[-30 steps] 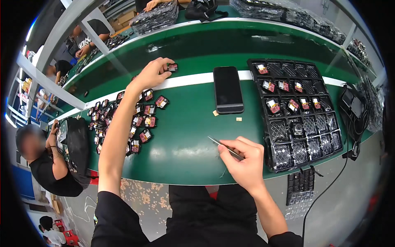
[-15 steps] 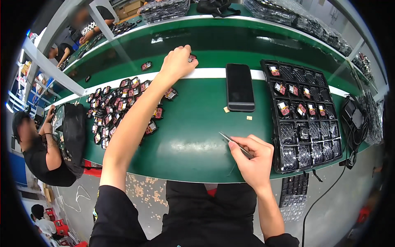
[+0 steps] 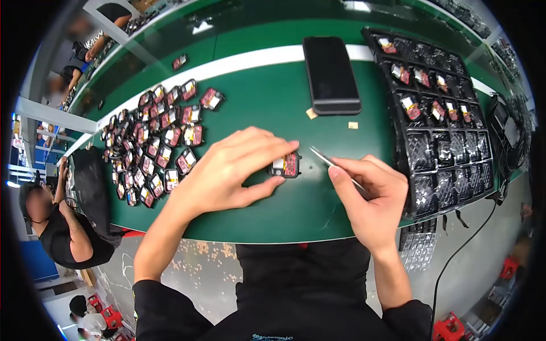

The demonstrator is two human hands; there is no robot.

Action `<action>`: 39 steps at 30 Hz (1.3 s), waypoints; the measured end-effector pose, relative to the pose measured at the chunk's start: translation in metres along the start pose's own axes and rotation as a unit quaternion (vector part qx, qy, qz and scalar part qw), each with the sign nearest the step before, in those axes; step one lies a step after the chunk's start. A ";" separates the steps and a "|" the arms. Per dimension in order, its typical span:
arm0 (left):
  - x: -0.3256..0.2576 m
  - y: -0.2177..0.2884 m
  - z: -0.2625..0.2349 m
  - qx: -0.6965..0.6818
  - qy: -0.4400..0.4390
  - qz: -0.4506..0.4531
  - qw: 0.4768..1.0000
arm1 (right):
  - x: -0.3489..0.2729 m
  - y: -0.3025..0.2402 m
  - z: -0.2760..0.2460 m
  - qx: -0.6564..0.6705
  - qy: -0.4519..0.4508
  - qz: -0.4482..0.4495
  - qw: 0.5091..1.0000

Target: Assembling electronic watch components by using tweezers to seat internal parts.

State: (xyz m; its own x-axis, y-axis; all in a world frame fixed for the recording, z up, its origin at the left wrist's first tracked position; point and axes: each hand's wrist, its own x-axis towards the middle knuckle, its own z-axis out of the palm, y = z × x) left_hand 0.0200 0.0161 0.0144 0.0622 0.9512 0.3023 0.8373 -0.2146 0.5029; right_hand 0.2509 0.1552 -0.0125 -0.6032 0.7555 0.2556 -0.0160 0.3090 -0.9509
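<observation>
Our L hand (image 3: pixel 242 165) is half-curled, palm down, thumb on the near edge & index on the far edge of 1 black-framed module (image 3: pixel 291 165). That's mid-bench (image 3: pixel 250 91), right in front of us, betw. both hands, red board & pale block facing up. Prob. we grip it by the rim so the face stays bare & doesn't slide; can't tell if it's flat on the bench or a touch above.

Our R hand (image 3: pixel 372 190) is pinched closed on metal tweezers (image 3: pixel 329 161), held pencil-style, presumably for fine control. Tips aim L, just beside the module, apart from it; nothing visible betw. them.

Loose heap of like units (image 3: pixel 165 156) sits on our L, prob. for easy L-hand reach; 1 stray unit (image 3: pixel 180 61) lies past the white strip. Black tray (image 3: pixel 421 199) is on our R w/ 8 red-board units in separate pockets, likely so they don't knock together. Phone (image 3: pixel 333 74) lies at the back, out of the work area, w/ 2 small beige pieces (image 3: pixel 353 125) nr its lower end.
</observation>
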 end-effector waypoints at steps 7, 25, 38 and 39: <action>0.000 -0.011 0.000 0.022 0.030 -0.041 0.998 | 0.003 -0.003 0.000 -0.027 -0.012 0.010 1.000; -0.004 -0.013 0.005 -0.072 -0.023 -0.052 0.996 | 0.007 -0.007 0.002 -0.122 -0.127 -0.061 0.983; -0.002 -0.015 0.005 -0.057 -0.027 -0.053 0.997 | 0.009 -0.003 0.003 -0.123 -0.128 -0.082 0.981; -0.002 -0.014 0.005 -0.054 -0.027 -0.058 0.996 | 0.009 -0.003 0.003 -0.122 -0.128 -0.081 0.981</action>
State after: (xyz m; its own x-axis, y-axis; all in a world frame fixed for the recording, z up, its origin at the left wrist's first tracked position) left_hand 0.0106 0.0183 0.0024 0.0009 0.9810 0.1941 0.7770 -0.1228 0.6174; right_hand 0.2428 0.1592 -0.0081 -0.7892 0.5248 0.3191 0.0433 0.5658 -0.8234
